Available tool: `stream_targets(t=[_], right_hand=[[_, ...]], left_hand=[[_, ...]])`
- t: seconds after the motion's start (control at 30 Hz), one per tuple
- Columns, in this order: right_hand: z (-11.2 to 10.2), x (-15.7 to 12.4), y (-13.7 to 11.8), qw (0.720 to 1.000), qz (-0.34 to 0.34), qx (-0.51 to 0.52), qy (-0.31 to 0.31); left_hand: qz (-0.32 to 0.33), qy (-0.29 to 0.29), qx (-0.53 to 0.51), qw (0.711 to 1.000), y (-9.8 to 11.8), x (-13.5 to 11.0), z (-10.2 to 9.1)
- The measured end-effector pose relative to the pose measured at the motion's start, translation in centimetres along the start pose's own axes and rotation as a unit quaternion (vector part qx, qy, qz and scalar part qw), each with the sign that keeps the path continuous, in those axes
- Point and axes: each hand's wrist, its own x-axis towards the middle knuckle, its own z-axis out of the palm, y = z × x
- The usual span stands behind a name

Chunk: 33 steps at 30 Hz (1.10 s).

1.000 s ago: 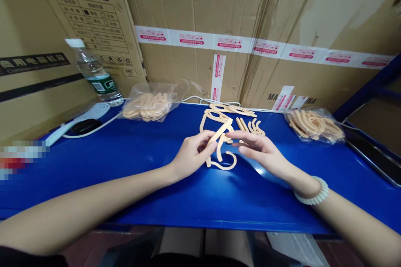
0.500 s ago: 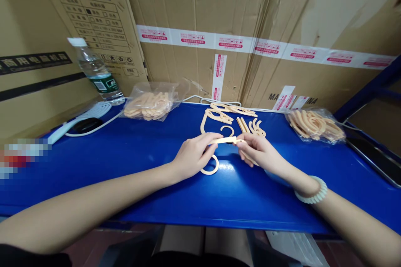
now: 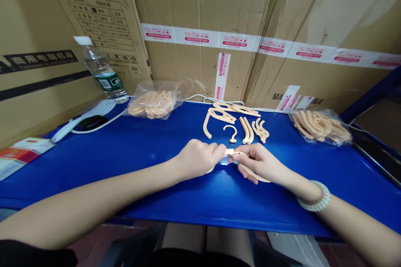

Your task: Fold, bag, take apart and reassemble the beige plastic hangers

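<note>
My left hand (image 3: 199,159) and my right hand (image 3: 257,162) meet over the middle of the blue table (image 3: 131,175), both pinched on a beige plastic hanger piece (image 3: 230,151). Its end shows between the fingertips and a long arm (image 3: 254,172) sticks out under my right hand. The rest is hidden by my fingers. Just beyond the hands lie loose beige pieces: a small hook (image 3: 232,132), curved arms (image 3: 246,129) and larger hanger parts (image 3: 219,114).
Two clear bags of beige parts lie at the back, one on the left (image 3: 153,103) and one on the right (image 3: 319,125). A water bottle (image 3: 102,71), a white handled device (image 3: 79,119) and a leaflet (image 3: 23,150) are on the left. Cardboard boxes (image 3: 219,16) wall the back.
The hanger piece was held up with its hook hanging down; my hands have drawn closer together and lower to the table, covering most of it. The view shifted slightly right.
</note>
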Motion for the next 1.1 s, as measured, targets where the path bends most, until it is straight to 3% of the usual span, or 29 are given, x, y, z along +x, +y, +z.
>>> stream_targets(t=[0.2,0.4,0.7,0.83,0.97,1.1], right_hand=[[0.7,-0.3,-0.8,0.998,-0.005,-0.059,0.031],[0.9,-0.6,-0.9,0.979,-0.059,-0.174,0.084],[1.1,-0.9,-0.6,0.943,-0.138,-0.272,0.134],[1.2,-1.1,-0.8,0.886,-0.208,-0.380,0.166],[-0.9,-1.4,-2.3,0.903,-0.199,-0.282,0.254],[-5.4,-1.7,-3.4,0.884,-0.194,-0.209,0.370]], left_hand=[[0.005,0.018,0.020,1.000,0.1,0.2,-0.3],[-0.012,0.016,0.017,1.000,0.2,0.3,-0.7],[-0.103,-0.088,-0.092,0.987,0.5,0.5,-0.9],[-0.202,-0.134,-0.199,0.950,0.5,0.5,-0.6],[-0.293,-0.119,-0.323,0.892,0.4,0.7,-0.8],[-0.395,-0.091,-0.458,0.791,0.0,0.9,-0.6]])
